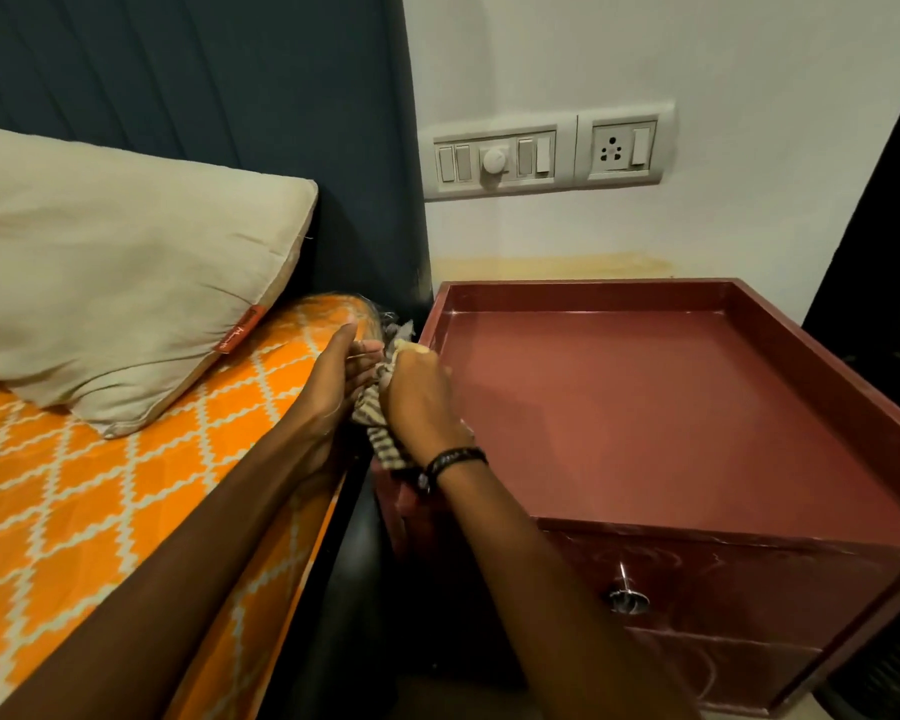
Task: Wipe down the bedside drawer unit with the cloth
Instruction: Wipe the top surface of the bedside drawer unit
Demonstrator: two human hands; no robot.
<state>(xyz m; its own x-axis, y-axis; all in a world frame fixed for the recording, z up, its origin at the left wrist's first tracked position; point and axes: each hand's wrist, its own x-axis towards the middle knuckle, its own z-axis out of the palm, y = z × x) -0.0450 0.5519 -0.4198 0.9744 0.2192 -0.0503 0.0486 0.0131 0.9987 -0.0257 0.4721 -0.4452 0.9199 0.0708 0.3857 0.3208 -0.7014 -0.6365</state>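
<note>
The dark red bedside drawer unit [661,407] stands right of the bed, with a raised rim around its flat top and a metal knob [625,595] on its front. A striped grey-and-cream cloth [380,439] hangs over the unit's left rim, between my two hands. My right hand [419,394], a black band on its wrist, is closed on the cloth at that rim. My left hand [341,371] lies flat against the cloth from the bed side, fingers straight; whether it grips the cloth is unclear. Much of the cloth is hidden behind my hands.
The bed with an orange patterned sheet [100,511] and a beige pillow [110,272] lies close on the left, leaving a narrow dark gap. A switch and socket panel [546,153] is on the white wall behind. A dark headboard [204,70] rises at the back left.
</note>
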